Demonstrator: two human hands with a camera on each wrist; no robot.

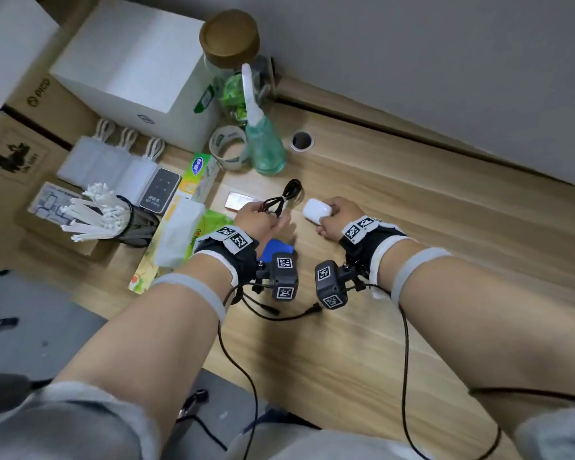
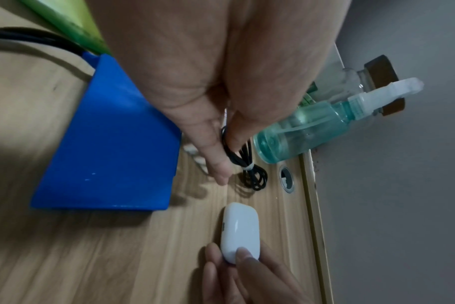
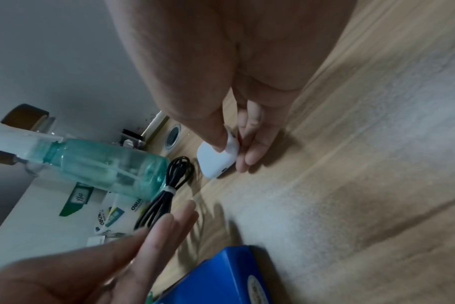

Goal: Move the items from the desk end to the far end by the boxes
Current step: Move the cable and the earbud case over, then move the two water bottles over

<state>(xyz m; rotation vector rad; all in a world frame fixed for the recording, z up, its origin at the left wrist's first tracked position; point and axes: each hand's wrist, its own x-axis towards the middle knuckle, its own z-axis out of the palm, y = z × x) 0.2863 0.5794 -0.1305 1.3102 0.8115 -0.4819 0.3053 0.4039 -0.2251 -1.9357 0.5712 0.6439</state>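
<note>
A bundled black cable [image 1: 283,196] hangs from my left hand [image 1: 273,215], which pinches one end between thumb and finger; its far loop [image 2: 255,176] touches the wooden desk [image 1: 412,227]. My right hand [image 1: 326,215] grips a white earbud case [image 1: 316,210] by its near end, low over the desk, just right of the cable. The right wrist view shows that case [image 3: 214,162] held between thumb and fingers, with the cable [image 3: 169,191] beside it. A blue box [image 1: 276,249] lies under my left wrist.
Close behind stand a teal spray bottle [image 1: 266,151], a tape roll [image 1: 228,151] and a cork-lidded jar [image 1: 229,38]. White and cardboard boxes [image 1: 130,61] fill the far left. A cup of white sticks [image 1: 103,210], packets and a desk cable hole [image 1: 302,141] are nearby.
</note>
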